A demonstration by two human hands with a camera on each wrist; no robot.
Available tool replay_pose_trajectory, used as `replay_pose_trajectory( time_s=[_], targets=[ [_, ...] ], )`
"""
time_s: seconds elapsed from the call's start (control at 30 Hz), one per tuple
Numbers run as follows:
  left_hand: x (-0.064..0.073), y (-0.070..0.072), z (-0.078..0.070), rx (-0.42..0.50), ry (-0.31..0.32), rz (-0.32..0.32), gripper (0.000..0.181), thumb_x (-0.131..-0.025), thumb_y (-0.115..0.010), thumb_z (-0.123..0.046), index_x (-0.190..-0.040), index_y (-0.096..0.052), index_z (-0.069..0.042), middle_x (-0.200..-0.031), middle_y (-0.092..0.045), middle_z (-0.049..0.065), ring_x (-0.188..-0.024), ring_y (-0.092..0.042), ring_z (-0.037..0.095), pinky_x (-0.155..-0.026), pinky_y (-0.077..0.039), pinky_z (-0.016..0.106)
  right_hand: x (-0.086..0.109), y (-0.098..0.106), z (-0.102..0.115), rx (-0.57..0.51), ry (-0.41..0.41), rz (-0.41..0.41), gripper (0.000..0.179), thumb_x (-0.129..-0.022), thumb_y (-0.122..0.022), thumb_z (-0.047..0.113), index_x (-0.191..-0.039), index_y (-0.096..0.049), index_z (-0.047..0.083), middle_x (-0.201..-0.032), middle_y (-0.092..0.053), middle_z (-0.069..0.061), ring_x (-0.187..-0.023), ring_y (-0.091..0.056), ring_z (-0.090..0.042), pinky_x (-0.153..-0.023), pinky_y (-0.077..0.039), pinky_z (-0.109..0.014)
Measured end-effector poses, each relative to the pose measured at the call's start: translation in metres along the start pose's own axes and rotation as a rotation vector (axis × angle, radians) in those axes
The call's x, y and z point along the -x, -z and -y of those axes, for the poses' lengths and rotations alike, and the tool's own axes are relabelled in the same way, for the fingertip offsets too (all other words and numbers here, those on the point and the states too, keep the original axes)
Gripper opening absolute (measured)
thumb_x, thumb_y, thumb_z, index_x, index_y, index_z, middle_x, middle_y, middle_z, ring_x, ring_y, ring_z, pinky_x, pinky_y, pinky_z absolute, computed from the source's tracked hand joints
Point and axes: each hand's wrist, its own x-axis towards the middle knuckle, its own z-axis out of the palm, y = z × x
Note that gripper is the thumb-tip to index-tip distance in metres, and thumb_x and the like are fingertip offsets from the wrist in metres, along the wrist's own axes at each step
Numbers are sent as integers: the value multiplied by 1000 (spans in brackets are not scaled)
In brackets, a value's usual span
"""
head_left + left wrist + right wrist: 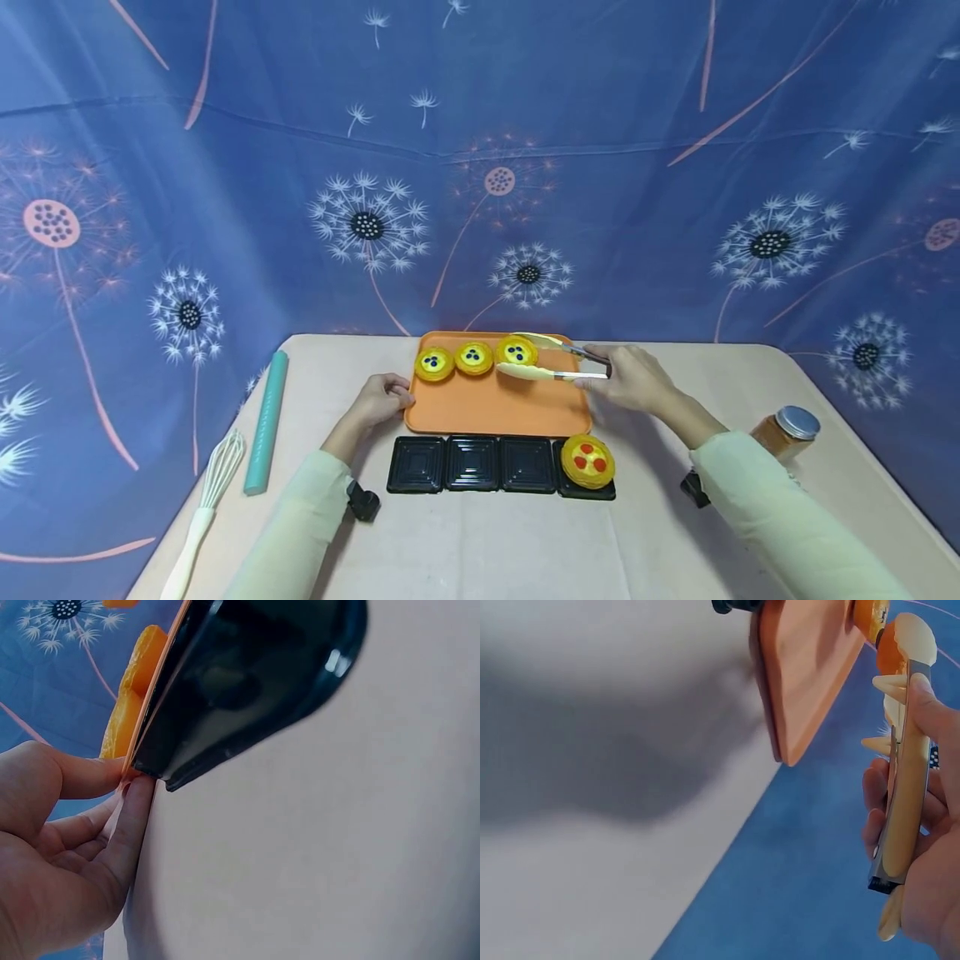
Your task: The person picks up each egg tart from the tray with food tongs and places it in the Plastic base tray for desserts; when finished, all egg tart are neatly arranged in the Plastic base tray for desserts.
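My left hand (378, 400) pinches the left edge of an orange tray (495, 408) between thumb and fingers, as the left wrist view shows up close. My right hand (633, 379) grips a pair of tongs (911, 780) with cream tips. Those tips lie on either side of an egg tart (517, 350) with dark blue dots, toward the tray's back. To its left on the tray are two similar tarts, one in the middle (474, 358) and one at the back left corner (433, 364).
In front of the tray sits a row of black square holders (472, 464); a tart with red spots (588, 461) rests on the rightmost one. A whisk (206, 500) and a teal rolling pin (266, 425) lie at left. At right stands a jar (786, 432) with a silver lid, beside my sleeve.
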Motion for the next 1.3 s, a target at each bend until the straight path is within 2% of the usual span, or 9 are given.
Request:
replay_pose_trajectory(
  time_s=[0.03,0.13,0.23,0.57,0.67,0.77,0.97,1.3],
  targets=[
    [0,0,1,-2,2,-2,23,-89,-65,4,-111,-60,7,-87,-58,10,-72,-56,18,-62,-56,30,0,2,1,3,3,-2,67,-80,-82,41,-133,-63,3,-96,-70,-11,-53,-38,-14,-50,-33,-31],
    [0,1,2,-12,3,-2,23,-90,-65,4,-112,-60,8,-88,-59,10,-73,-57,18,-62,-56,30,3,7,3,10,12,-3,67,-80,-83,40,-132,-63,2,-77,-62,-3,-52,-39,-13,-48,-34,-31],
    [0,1,3,-13,4,1,23,-90,-64,3,-112,-60,7,-89,-58,11,-73,-57,19,-63,-56,30,7,12,6,14,33,-12,68,-80,-83,39,-132,-63,1,-75,-60,-1,-51,-40,-11,-46,-33,-29],
    [2,2,4,-13,1,3,23,-89,-65,2,-111,-60,7,-88,-58,10,-73,-56,18,-63,-55,30,28,36,17,27,108,-63,63,-78,-85,34,-128,-65,1,-72,-61,4,-52,-45,-4,-46,-38,-27],
    [3,3,4,-22,-1,-9,22,-89,-66,2,-110,-61,7,-86,-57,10,-72,-55,18,-62,-54,28,33,41,20,39,140,-82,62,-78,-85,35,-127,-66,1,-83,-68,0,-54,-46,-1,-49,-39,-26],
    [3,3,3,-26,-4,-14,22,-89,-66,2,-109,-61,7,-85,-56,9,-71,-55,18,-62,-54,28,39,47,22,38,157,-96,62,-78,-85,35,-127,-66,1,-87,-70,-1,-54,-46,0,-48,-39,-25],
    [3,2,1,-21,-6,-11,22,-88,-65,2,-109,-61,7,-84,-55,8,-71,-54,17,-63,-54,28,51,57,25,34,151,-92,60,-76,-87,33,-124,-68,4,-72,-62,9,-53,-45,-1,-46,-38,-25],
    [2,2,0,-23,-6,5,23,-90,-65,2,-111,-60,8,-86,-57,9,-72,-55,17,-63,-54,29,75,73,30,73,198,-92,59,-76,-86,35,-123,-69,4,-74,-59,14,-56,-44,3,-47,-36,-23]
  ],
)
